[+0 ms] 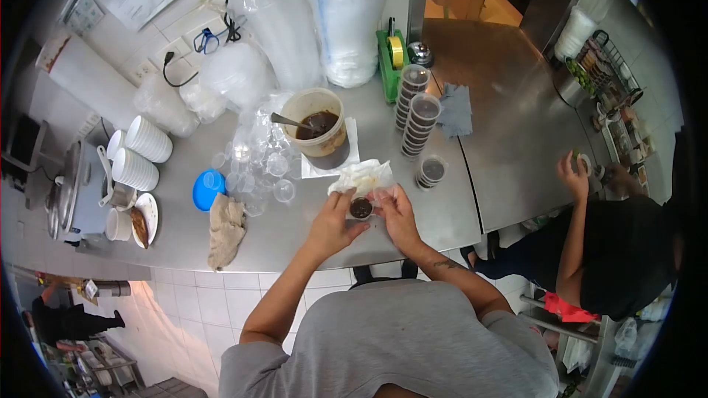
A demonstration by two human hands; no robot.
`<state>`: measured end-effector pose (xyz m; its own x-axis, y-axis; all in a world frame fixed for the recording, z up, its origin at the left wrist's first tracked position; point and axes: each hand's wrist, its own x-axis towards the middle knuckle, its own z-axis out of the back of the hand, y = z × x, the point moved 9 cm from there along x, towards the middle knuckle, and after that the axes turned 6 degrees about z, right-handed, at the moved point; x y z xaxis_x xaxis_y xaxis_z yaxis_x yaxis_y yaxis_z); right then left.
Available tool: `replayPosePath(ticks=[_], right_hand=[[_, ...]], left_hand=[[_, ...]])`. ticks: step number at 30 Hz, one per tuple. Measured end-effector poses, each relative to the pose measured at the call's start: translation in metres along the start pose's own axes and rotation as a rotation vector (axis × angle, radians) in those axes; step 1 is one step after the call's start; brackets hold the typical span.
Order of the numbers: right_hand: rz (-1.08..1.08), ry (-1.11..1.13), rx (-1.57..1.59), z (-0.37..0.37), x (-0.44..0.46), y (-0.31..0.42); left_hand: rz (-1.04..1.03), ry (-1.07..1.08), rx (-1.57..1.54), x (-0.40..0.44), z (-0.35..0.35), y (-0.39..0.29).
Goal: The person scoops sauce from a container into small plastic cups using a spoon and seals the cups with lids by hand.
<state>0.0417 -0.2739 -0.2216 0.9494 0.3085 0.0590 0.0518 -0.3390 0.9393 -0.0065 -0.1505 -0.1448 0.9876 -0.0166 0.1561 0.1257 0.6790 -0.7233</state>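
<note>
A small clear plastic cup of dark sauce [361,208] sits low over the steel counter between my hands. My left hand [333,227] curls around its left side, fingers behind and thumb in front. On the other side, my right hand [399,220] pinches what looks like a clear plastic lid [383,194] close to the rim. Just behind lies a crumpled, stained white cloth [363,176]. Further back, a tub of dark sauce [327,149] with a spoon [290,124] in it stands on a white sheet. Filled, lidded cups [431,172] are stacked to the right.
Loose clear lids and cups [254,169], a blue lid [209,190] and a beige cloth [226,232] lie left. White tubs [136,169] stand beyond them. A green tape dispenser [391,63] and grey cloth [456,109] are at the back right. A co-worker [616,250] works at right.
</note>
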Motion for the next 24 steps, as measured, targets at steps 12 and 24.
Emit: replayPosePath(ticks=[12,24], right_hand=[[0.151,0.032,-0.479,0.0,0.017,-0.004],[0.527,0.05,-0.932,-0.028,0.009,0.024]], left_hand=[[0.054,-0.114,0.01,-0.003,-0.023,0.039],[0.748,0.089,-0.584,-0.009,-0.043,0.098]])
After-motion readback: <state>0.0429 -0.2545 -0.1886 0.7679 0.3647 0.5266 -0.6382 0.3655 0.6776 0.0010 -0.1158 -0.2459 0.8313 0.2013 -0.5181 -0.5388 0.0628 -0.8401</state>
